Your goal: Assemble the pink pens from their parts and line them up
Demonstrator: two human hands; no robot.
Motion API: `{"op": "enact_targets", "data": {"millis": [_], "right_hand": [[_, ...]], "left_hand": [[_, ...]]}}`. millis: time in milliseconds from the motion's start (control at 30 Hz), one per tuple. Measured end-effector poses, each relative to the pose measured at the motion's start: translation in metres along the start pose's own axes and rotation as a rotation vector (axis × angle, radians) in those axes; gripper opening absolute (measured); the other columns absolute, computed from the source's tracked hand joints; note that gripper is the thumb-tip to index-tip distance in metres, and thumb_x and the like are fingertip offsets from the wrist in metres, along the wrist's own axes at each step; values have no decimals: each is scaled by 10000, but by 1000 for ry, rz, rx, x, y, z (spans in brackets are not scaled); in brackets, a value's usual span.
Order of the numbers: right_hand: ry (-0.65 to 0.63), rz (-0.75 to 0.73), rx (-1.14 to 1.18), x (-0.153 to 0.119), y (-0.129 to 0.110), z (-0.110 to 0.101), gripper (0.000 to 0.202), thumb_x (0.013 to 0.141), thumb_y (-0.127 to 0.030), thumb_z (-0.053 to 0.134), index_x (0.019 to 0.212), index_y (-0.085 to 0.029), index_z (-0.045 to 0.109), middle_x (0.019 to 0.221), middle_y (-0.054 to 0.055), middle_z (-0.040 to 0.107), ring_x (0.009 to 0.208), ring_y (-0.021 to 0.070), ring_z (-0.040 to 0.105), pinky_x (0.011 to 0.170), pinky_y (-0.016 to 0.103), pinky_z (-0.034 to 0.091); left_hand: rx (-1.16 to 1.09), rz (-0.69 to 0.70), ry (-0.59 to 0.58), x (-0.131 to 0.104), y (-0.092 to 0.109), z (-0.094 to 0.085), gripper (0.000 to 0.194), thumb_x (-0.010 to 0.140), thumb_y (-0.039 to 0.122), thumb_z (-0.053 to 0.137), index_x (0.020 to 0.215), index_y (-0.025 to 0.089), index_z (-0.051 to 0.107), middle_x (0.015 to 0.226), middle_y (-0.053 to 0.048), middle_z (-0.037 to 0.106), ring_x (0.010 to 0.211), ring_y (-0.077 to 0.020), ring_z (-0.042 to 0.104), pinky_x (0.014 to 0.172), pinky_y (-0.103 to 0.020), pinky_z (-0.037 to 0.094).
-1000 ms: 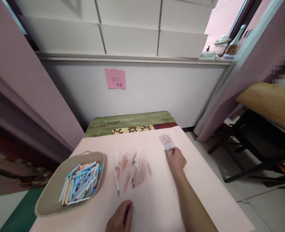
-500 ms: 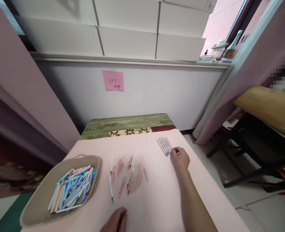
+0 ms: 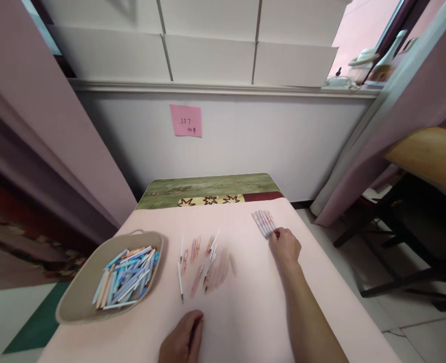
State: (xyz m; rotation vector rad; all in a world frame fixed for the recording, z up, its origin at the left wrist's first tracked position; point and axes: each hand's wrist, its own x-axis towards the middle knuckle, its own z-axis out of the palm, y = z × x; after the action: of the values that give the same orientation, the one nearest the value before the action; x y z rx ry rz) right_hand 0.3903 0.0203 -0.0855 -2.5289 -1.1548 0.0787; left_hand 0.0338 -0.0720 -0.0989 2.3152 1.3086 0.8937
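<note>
At the table's right side, my right hand (image 3: pixel 286 247) has its fingertips pinched at the near end of a row of pens (image 3: pixel 263 223). These pens lie side by side, pale with reddish marks. My left hand (image 3: pixel 182 339) rests near the front edge with its fingers curled together, and nothing shows in them. Beyond it, loose pens (image 3: pixel 197 280) and white pen refills (image 3: pixel 180 282) with dark tips lie scattered mid-table. Some pens there look blurred.
A beige basket (image 3: pixel 69 300) on the left holds many blue, white, tan and orange pens. A pale pink cover (image 3: pixel 245 322) lies over the green patterned table (image 3: pixel 215 184). A pink note (image 3: pixel 186 121) is on the wall. A dark chair (image 3: pixel 408 222) stands at right.
The whole view has shifted, so the table and basket sit slightly higher and further right. More of my left hand shows. My right hand stays at the near end of the pen row.
</note>
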Motion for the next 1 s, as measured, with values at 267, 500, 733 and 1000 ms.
{"op": "enact_targets", "data": {"millis": [267,500,733,1000], "right_hand": [[-63,34,-39,-2,1,-3,255,855,-341,494,996,-221,669,967,75,649,837,215,621,716,309,419],[-71,35,-58,-3,0,-2,262,860,-299,477,993,-189,674,930,101,667,848,233,632,723,319,428],[-33,19,-32,-6,0,-4,292,857,-288,443,985,-201,690,928,102,683,838,230,623,719,312,416],[18,89,272,-1,9,2,282,791,-358,513,892,-191,716,769,70,705,736,218,613,658,281,408]], "left_hand": [[-19,-68,-15,-1,16,-5,110,900,284,485,954,240,570,826,7,694,724,-131,679,664,-194,534],[-71,-127,-67,-4,16,-5,122,910,292,464,946,238,567,827,-9,681,738,-145,663,674,-214,524],[-81,-135,-62,-4,15,-5,117,905,301,470,931,244,570,812,-1,678,724,-145,661,657,-212,517],[-81,-128,-61,-3,15,-6,115,907,307,470,929,248,566,800,10,677,717,-137,665,656,-202,517]]}}
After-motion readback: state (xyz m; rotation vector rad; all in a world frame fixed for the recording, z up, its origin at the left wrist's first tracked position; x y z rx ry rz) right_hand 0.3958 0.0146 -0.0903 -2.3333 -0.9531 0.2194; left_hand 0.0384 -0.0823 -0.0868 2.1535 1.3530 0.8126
